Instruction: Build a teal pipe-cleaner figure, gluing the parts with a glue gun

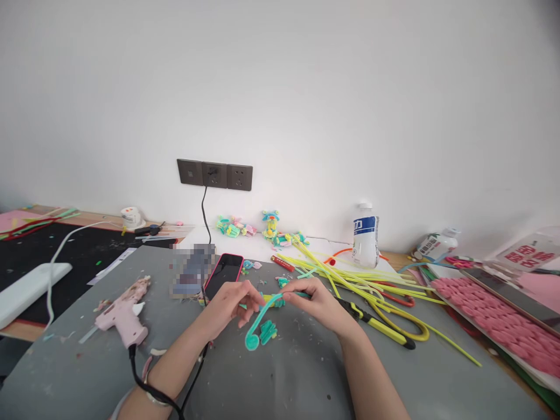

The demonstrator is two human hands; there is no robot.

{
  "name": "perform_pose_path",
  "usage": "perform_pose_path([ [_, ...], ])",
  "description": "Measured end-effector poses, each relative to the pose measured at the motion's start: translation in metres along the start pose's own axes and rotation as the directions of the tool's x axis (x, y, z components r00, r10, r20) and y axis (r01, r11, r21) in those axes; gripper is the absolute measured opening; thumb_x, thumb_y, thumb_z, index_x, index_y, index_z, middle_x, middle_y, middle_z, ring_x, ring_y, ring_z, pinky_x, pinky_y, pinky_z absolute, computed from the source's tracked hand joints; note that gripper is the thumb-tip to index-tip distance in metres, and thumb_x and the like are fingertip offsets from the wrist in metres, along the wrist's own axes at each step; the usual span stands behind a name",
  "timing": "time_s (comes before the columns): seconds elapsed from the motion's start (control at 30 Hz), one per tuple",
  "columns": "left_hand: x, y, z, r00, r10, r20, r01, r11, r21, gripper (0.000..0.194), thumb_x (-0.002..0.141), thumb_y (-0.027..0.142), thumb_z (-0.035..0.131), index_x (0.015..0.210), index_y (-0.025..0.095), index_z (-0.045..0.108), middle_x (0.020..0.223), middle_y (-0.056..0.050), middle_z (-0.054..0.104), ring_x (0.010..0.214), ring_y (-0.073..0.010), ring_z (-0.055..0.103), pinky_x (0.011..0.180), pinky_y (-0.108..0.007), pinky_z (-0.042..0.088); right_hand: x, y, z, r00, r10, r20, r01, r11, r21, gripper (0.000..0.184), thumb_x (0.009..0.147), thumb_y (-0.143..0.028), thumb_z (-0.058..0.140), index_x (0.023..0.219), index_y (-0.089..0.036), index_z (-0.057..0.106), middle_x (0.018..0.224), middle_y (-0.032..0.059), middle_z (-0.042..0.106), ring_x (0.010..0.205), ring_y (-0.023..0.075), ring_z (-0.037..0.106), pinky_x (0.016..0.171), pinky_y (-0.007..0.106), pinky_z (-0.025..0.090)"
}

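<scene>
Both my hands meet over the grey mat (284, 373). My left hand (230, 303) is closed, pinching a teal pipe cleaner (258, 324) that curves down to a small loop at its lower end. My right hand (317, 300) is closed too, its fingertips gripping the upper end of the same teal pipe cleaner, where a yellow piece (269, 298) is wrapped in. A small teal twisted piece (268, 332) lies on the mat just below the hands.
A pink glue gun (125, 315) lies at the left, its black cord running under my left arm. A phone (223, 274) lies behind the hands. Yellow pipe cleaners (350, 277), yellow-handled scissors (385, 326), a bottle (365, 240) and a pink woven piece (494, 324) are at the right.
</scene>
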State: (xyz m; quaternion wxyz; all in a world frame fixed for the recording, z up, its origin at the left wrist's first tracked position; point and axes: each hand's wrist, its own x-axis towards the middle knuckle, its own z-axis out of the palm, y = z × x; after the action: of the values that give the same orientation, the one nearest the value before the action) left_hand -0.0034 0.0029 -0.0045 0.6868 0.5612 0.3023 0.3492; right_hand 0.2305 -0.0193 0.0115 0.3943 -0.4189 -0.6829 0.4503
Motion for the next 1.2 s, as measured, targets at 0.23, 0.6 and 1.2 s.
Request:
perform_pose_path([
  [0.23, -0.001, -0.005, -0.001, 0.989, -0.088, 0.12, 0.063, 0.978, 0.201, 0.042, 0.088, 0.055, 0.065, 0.077, 0.015, 0.066, 0.044, 0.006, 0.046, 0.038, -0.0066, 0.034, 0.041, -0.02, 0.03, 0.002, 0.001, 0.011, 0.996, 0.005, 0.089, -0.006, 1.0, 0.008, 0.026, 0.086, -0.042, 0.071, 0.088, -0.019, 0.083, 0.08, 0.0062, 0.079, 0.068, 0.0182, 0.064, 0.063, 0.027, 0.05],
  [0.6, -0.001, -0.002, 0.0, 0.983, -0.13, 0.128, 0.106, 0.978, 0.18, 0.038, 0.087, 0.052, 0.066, 0.073, 0.017, 0.059, 0.043, 0.008, 0.045, 0.037, -0.006, 0.033, 0.039, -0.019, 0.029, 0.003, 0.001, 0.021, 0.997, -0.069, 0.042, 0.071, 0.996, -0.051, 0.015, 0.087, -0.027, 0.066, 0.082, -0.017, 0.076, 0.073, 0.0031, 0.067, 0.059, 0.0117, 0.049, 0.052, 0.023, 0.038],
  [1.2, -0.001, 0.0, 0.005, 0.99, -0.111, 0.091, 0.107, 0.993, 0.046, 0.036, 0.082, 0.047, 0.075, 0.073, 0.018, 0.055, 0.045, 0.006, 0.053, 0.04, -0.0088, 0.051, 0.043, -0.019, 0.045, 0.006, 0.001, 0.029, 0.939, -0.319, -0.125, 0.287, 0.932, -0.223, 0.013, 0.091, -0.022, 0.063, 0.079, -0.02, 0.068, 0.07, 0.0002, 0.055, 0.066, 0.0151, 0.051, 0.058, 0.026, 0.04],
])
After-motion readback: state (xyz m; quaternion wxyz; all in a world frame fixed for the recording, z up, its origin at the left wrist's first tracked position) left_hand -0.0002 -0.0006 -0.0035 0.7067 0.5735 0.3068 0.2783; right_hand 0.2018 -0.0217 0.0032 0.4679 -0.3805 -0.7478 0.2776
